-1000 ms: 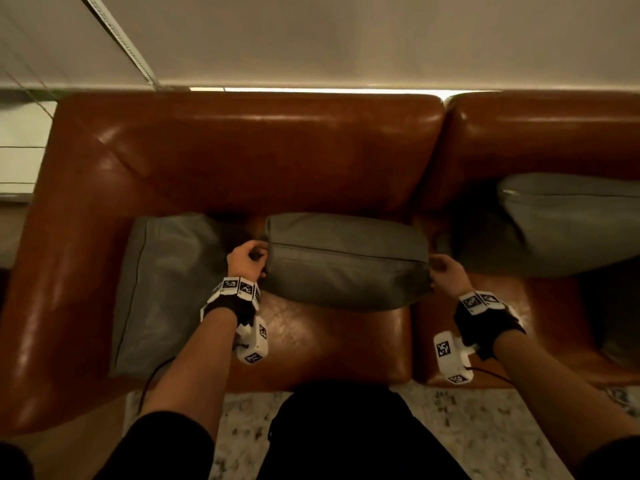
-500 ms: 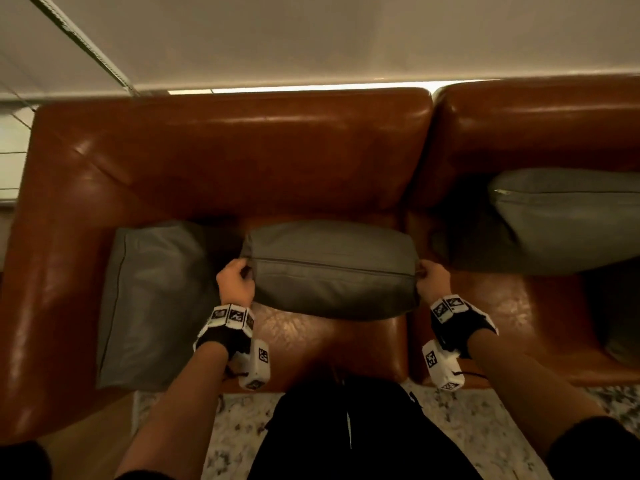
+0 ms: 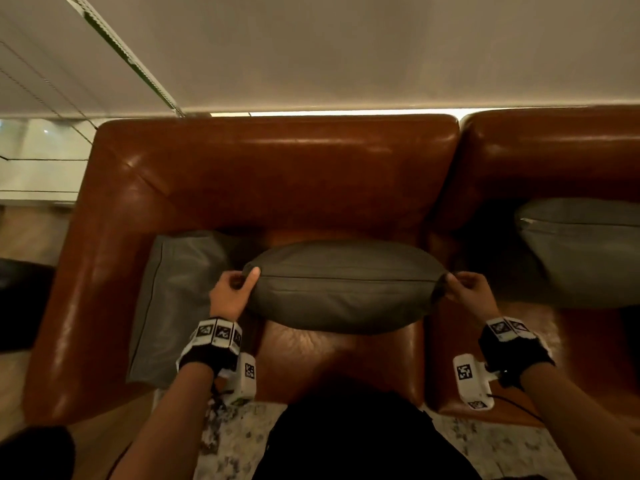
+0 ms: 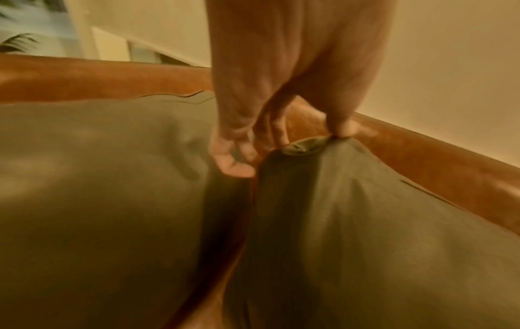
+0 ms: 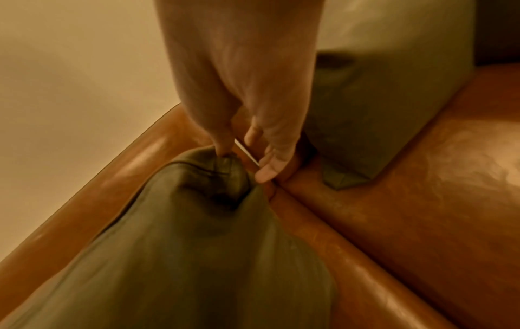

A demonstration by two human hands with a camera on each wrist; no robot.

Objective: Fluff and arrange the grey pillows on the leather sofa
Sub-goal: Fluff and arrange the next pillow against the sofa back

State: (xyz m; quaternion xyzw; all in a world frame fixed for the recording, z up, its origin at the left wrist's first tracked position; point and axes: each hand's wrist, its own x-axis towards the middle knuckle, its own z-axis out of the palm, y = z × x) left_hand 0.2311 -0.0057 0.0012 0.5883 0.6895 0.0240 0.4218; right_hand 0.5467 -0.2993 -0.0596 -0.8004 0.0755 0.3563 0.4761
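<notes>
Head view: middle grey pillow (image 3: 341,289) now plumper, rounder than second ago; our left hand (image 3: 232,293) and right hand (image 3: 468,289) pinch its end corners. Fluffing underway; next, seat against leather sofa (image 3: 277,174) backrest.

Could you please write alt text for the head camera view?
Both hands, left hand and right hand, pinch the ends of a grey pillow on a brown leather sofa; more grey pillows lie at either side.
</notes>
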